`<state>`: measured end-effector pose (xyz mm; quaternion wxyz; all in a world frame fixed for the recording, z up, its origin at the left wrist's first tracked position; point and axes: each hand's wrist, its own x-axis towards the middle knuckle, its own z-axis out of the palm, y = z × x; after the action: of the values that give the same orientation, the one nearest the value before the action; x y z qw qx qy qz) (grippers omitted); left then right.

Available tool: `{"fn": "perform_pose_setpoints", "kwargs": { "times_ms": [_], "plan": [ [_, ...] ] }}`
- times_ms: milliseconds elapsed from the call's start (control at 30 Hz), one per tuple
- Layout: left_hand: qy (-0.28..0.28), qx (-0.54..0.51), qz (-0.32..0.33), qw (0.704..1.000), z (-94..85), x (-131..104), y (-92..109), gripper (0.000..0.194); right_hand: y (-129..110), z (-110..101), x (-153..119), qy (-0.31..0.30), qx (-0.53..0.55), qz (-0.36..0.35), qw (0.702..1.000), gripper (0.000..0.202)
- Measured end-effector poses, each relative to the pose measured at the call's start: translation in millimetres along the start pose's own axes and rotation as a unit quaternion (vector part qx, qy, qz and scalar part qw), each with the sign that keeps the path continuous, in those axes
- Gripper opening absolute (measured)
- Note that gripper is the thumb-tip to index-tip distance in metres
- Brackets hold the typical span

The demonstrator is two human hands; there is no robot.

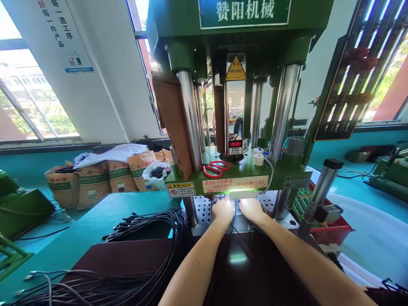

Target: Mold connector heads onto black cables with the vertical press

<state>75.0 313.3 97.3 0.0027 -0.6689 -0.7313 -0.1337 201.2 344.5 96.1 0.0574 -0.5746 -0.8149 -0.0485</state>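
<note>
Ideally the thin black cables [233, 217] stay untwisted and fingers clear of the green metal press's [178, 29] closing parts, the cables lying between the left hand [223, 209] and right hand [250, 209], long axis fore-and-aft, trailing lengths towards the person, though I cannot tell whether the 2 hands grip or are open.

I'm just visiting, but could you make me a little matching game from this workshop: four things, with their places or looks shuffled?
1. Scissors
2. Cardboard
3. Paper sacks
4. Left hand and right hand

A. Standing in a row, printed in green
B. Below the glowing lamp
C. Red-handled, on the green ledge
D. Upright beside a shiny column

Pairs: 1-C, 2-D, 3-A, 4-B
</note>
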Motion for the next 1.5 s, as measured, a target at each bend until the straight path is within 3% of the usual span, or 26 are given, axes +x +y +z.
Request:
{"fn": "perform_pose_setpoints", "kwargs": {
  "times_ms": [367, 667, 967, 1200, 1333, 1500],
  "plan": [
    [-0.005, -0.019, -0.019, 1.0, 11.9, 7.1, 2.4, 0.031, -3.0, 16.6, 11.7, 0.042, 0.007, -0.016, 0.999, 0.024],
    [0.012, -0.037, -0.078, 0.996, 12.2, 10.0, -5.8, 0.028, 0.0, 19.4, 13.4, 0.06, 0.015, -0.014, 0.998, 0.025],
    [0.04, -0.013, -0.011, 0.999, 14.4, 11.3, -0.8, 0.031, -1.5, 22.0, 13.9, 0.056, 0.034, -0.014, 0.998, 0.027],
    [0.061, 0.001, 0.026, 0.998, 9.3, 3.3, 5.3, 0.032, -6.3, 6.1, 13.1, 0.049, 0.058, -0.017, 0.997, 0.03],
    [0.046, 0.005, 0.078, 0.996, 10.6, -3.6, 12.1, 0.029, -15.4, 8.7, 11.7, 0.042, 0.074, -0.014, 0.996, 0.03],
    [0.031, -0.006, 0.078, 0.996, 15.7, 1.2, 14.4, 0.032, -17.5, 18.4, 15.7, 0.036, 0.083, -0.006, 0.996, 0.031]
  ]
}}
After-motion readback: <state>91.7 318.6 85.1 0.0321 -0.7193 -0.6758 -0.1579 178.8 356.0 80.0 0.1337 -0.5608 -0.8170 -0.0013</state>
